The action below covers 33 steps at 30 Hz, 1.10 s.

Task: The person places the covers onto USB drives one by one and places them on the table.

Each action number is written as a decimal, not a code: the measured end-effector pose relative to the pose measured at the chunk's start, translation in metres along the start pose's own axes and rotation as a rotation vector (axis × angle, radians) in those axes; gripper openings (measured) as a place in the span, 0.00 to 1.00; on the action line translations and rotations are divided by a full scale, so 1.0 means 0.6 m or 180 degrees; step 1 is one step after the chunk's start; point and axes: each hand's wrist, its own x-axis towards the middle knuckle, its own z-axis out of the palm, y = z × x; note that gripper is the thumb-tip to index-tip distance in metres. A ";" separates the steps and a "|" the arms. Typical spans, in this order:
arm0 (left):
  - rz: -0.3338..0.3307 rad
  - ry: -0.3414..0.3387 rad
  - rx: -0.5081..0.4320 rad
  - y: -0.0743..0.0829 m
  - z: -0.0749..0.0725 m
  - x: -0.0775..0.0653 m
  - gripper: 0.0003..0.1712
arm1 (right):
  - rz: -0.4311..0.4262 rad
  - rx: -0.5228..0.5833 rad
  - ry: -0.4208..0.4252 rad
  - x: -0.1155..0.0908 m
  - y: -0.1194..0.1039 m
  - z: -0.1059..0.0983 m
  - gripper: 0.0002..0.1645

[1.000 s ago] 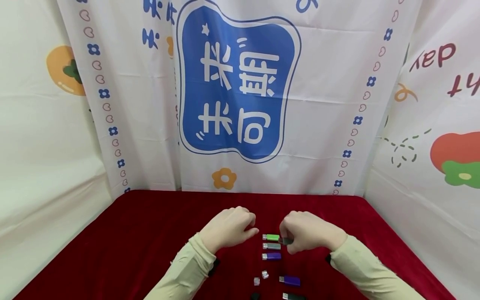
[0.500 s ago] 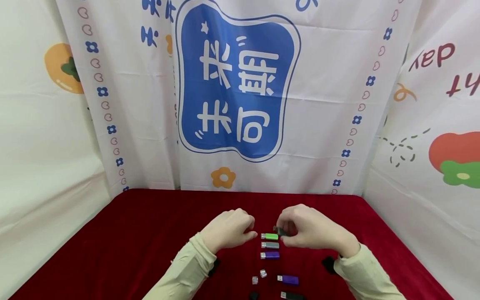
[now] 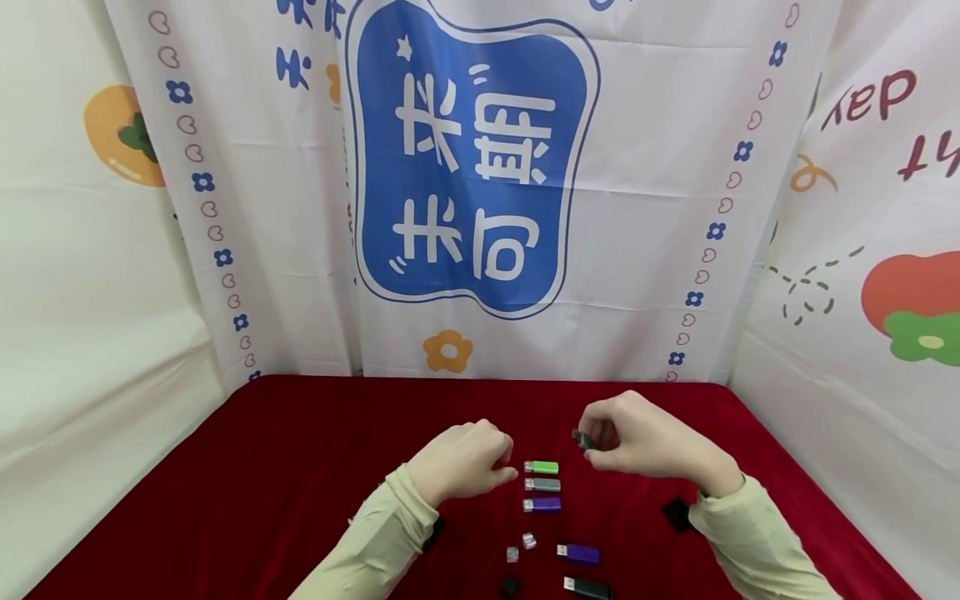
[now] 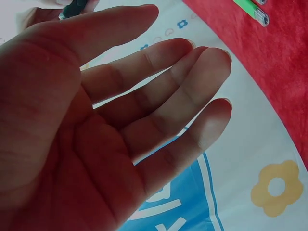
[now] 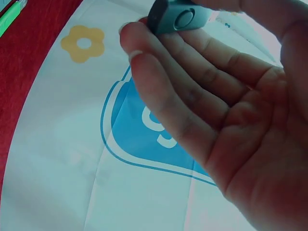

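My right hand (image 3: 648, 446) is raised above the table and pinches a dark USB flash drive (image 3: 582, 440) between thumb and fingertips. A round ring mark shows on the flash drive (image 5: 183, 18) in the right wrist view. Empty, with loosely bent fingers, my left hand (image 3: 461, 462) hovers just left of a column of capped flash drives. From far to near these are a green one (image 3: 542, 467), a grey one (image 3: 543, 484) and a purple one (image 3: 542, 505). In the left wrist view the left palm (image 4: 96, 149) holds nothing.
Nearer me lie an uncapped purple flash drive (image 3: 578, 553) and an uncapped black one (image 3: 588, 588). Left of them are two small clear caps (image 3: 529, 540) and a black cap (image 3: 510, 586). Red cloth (image 3: 315, 475) covers the table; printed white curtains (image 3: 645, 250) enclose it.
My right hand has lifted from beside the green flash drive and moved away, up and to the right, carrying the dark flash drive. The left hand has barely moved.
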 end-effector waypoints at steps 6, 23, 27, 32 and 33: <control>0.0005 -0.0076 0.0022 0.006 0.005 0.002 0.17 | -0.0042 -0.0003 0.0074 0.002 0.003 -0.001 0.14; -0.0062 -0.0360 0.0237 0.017 0.041 0.012 0.28 | -0.0044 -0.0026 0.0238 -0.001 0.001 -0.009 0.14; -0.0021 -0.0540 0.0095 0.022 0.055 0.016 0.26 | -0.0080 -0.0010 0.0229 -0.002 0.000 -0.009 0.14; 0.0025 -0.0728 -0.0072 0.031 0.072 0.021 0.21 | -0.0111 -0.0018 0.0221 -0.003 0.001 -0.007 0.14; 0.0014 -0.0750 -0.0067 0.033 0.074 0.022 0.21 | -0.0114 -0.0022 0.0227 -0.003 0.001 -0.007 0.14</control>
